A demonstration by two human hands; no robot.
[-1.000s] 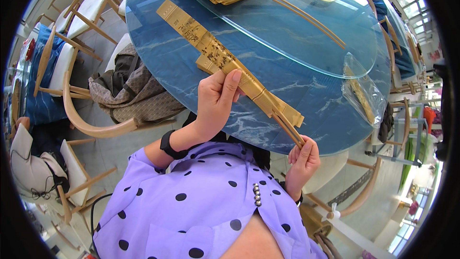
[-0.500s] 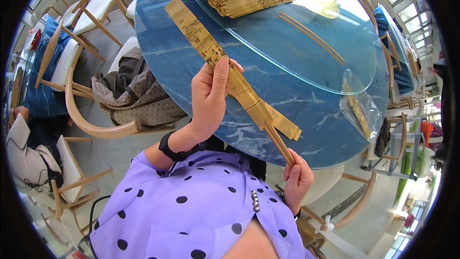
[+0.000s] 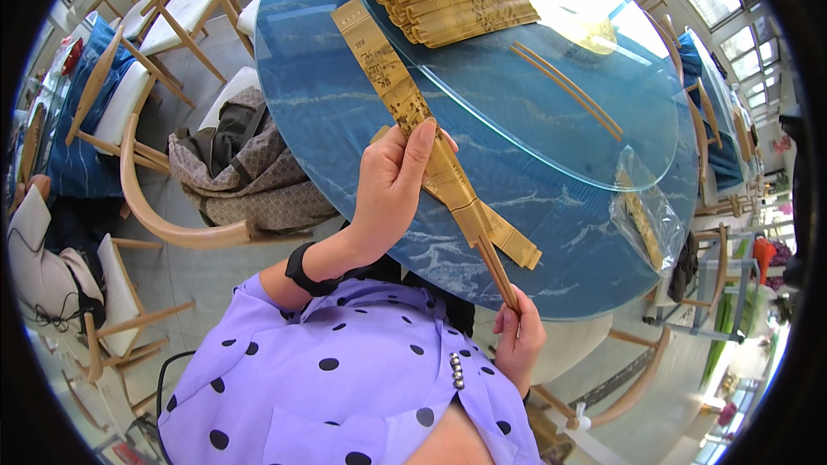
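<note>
My left hand [image 3: 392, 189] is closed around a long gold paper chopstick sleeve [image 3: 379, 60], thumb on top, holding it slanted over the near side of the table. Out of the sleeve's lower end stick wooden chopsticks [image 3: 497, 274], partly inside it. Their outer tips are pinched in my right hand [image 3: 520, 336], near the table's front edge. Beneath the held sleeve a second gold sleeve [image 3: 517, 245] lies on the table, partly covered.
A round blue marbled table [image 3: 301, 95] carries a glass turntable [image 3: 482, 90]. On it are a pile of gold sleeves [image 3: 457, 0] and two bare chopsticks [image 3: 568, 90]. A clear plastic bag [image 3: 642, 211] with a gold packet lies at right. A chair [image 3: 181, 232] with a bag [image 3: 250, 172] stands left.
Both hands have shifted slightly, the left to the right and downward, the right to the left and downward. The held sleeve is steeper, and a little less of the chopsticks shows outside it.
</note>
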